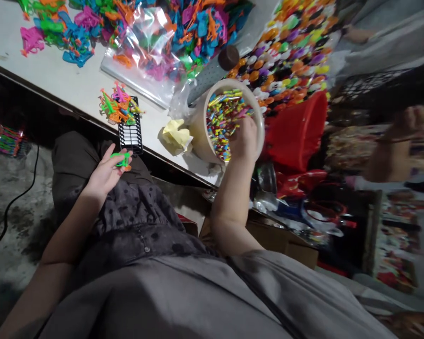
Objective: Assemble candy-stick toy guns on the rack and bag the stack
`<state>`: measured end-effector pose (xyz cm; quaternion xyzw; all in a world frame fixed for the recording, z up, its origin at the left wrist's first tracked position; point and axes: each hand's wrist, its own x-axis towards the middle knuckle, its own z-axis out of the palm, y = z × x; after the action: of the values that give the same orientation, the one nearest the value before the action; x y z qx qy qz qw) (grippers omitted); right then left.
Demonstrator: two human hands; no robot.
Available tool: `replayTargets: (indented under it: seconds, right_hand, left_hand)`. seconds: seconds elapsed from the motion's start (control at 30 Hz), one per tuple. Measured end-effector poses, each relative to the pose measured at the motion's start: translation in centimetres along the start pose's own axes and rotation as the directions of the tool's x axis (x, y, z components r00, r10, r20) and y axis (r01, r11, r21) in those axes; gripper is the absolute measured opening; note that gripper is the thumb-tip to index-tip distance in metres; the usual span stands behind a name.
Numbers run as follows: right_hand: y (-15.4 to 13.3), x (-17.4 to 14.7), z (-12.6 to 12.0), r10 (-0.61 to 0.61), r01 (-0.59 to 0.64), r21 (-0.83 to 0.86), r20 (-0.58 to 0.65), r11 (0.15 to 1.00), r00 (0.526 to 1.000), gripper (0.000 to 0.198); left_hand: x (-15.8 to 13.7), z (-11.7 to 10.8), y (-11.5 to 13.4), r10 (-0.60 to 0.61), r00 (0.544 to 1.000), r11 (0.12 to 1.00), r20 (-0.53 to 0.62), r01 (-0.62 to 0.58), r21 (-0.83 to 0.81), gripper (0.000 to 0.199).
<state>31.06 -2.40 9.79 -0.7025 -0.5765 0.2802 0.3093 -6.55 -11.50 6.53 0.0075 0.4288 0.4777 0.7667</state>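
Green plastic with an orange end, a small green toy (119,159) sits in the grip of the left hand (104,175), left of the frame's centre. The hand partly covers it, so its full shape is hard to make out. This grip is loosely closed, holding the toy at the fingers. At the centre right, the right hand (245,139) reaches into a pale tub (260,125) of small, multicoloured, shiny pieces (221,113); its fingertips are hidden – I cannot tell whether that grip is open or closed on anything.

Just above the left hand, a black slotted rack (130,135) lies at the edge of the white worktop (69,80), a bunch of orange, green and pink toys (117,107) over its upper end. Crumpled yellow paper (177,135) lies just left of the tub. Farther out, clear plastic bags (141,77) lie by a heap of bright toys (208,23) – cut off by the upper edge – and a red container (298,132) leans right of the tub. Another person's hand (419,121), blurred, shows at the right edge.
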Motion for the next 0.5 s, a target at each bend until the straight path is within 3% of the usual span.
replayTargets:
  seconds: [0.07,0.17,0.3,0.4,0.5]
  right_hand:
    - [-2.6,-2.4,2.1,0.089,-0.09,0.263,0.013,0.961,0.996,0.016]
    - [-6.4,-6.3,6.9,0.096,-0.213,0.496,0.251,0.842,0.963,0.017]
    - [-9.7,-10.3,13.2,-0.017,-0.301,0.529,0.514,0.793,0.858,0.028]
    - [-11.3,-11.8,16.3,-0.09,-0.331,0.526,0.624,0.783,0.777,0.037]
    - [-12.5,-12.4,17.8,-0.119,-0.34,0.55,0.637,0.763,0.762,0.041]
  left_hand:
    - [-0.2,-0.1,-0.2,0.069,0.997,0.996,0.037,-0.071,0.045,0.065]
    - [-0.2,-0.5,-0.3,0.168,0.982,0.981,0.085,-0.175,0.088,0.058]
    - [-0.4,-1.5,0.0,0.23,0.965,0.957,0.121,-0.247,0.15,0.032]
    - [-0.8,-2.3,0.3,0.23,0.968,0.952,0.098,-0.245,0.185,0.031]
    - [-1.2,-2.7,0.4,0.258,0.963,0.935,0.076,-0.269,0.232,0.039]
